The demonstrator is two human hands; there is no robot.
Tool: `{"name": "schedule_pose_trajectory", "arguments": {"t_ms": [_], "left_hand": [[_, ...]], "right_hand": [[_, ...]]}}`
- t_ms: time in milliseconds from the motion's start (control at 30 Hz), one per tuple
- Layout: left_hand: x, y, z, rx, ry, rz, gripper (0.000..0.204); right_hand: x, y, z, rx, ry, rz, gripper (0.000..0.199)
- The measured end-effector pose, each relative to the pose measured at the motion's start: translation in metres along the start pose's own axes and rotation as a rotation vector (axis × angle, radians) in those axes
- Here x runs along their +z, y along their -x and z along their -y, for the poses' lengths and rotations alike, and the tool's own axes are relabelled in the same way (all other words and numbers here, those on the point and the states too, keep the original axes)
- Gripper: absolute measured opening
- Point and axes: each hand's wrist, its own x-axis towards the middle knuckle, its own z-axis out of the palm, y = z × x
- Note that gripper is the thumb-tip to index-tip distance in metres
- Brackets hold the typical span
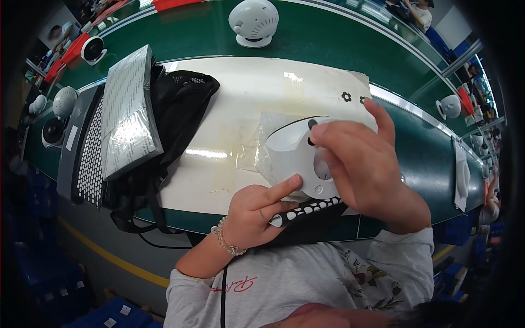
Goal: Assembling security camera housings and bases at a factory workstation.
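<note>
A white rounded plastic housing point(290, 158) lies on bubble wrap point(261, 143) on the pale work mat, with a round opening low on its right side. My left hand point(254, 216) grips its near-left edge, the index finger stretched over the surface and the thumb hidden. My right hand point(361, 164) is over its right part, thumb and index finger drawn together beside a small dark oval piece point(312, 124) and a black dot just below. Whether a small piece sits in that pinch is hidden. Beneath my left fingers runs a black strip with white ovals point(311, 210).
Two black flower-shaped pieces point(346, 97) lie at the mat's point(219, 82) far right. On the left are a silvery padded packet point(131, 117), a black mesh bag point(186, 104) and a dotted panel point(92, 150). A white round device point(254, 23) stands on the green bench behind.
</note>
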Motion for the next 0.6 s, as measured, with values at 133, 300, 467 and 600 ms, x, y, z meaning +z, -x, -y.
{"name": "schedule_pose_trajectory", "arguments": {"t_ms": [133,300,467,600], "left_hand": [[0.0,0.001,0.002,0.015,-0.003,-0.016,0.029],[-0.004,0.002,-0.003,-0.033,-0.018,0.082,0.038],[-0.002,0.002,-0.001,-0.017,-0.019,0.051,0.039],[-0.001,0.002,0.0,-0.014,-0.039,0.04,0.039]], "right_hand": [[-0.008,0.008,0.008,0.085,-0.047,0.09,0.029],[0.01,0.037,0.003,0.219,-0.351,-0.085,0.013],[0.019,0.041,0.008,0.264,-0.365,0.008,0.006],[0.021,0.049,0.01,0.189,-0.121,-0.024,0.014]]}}
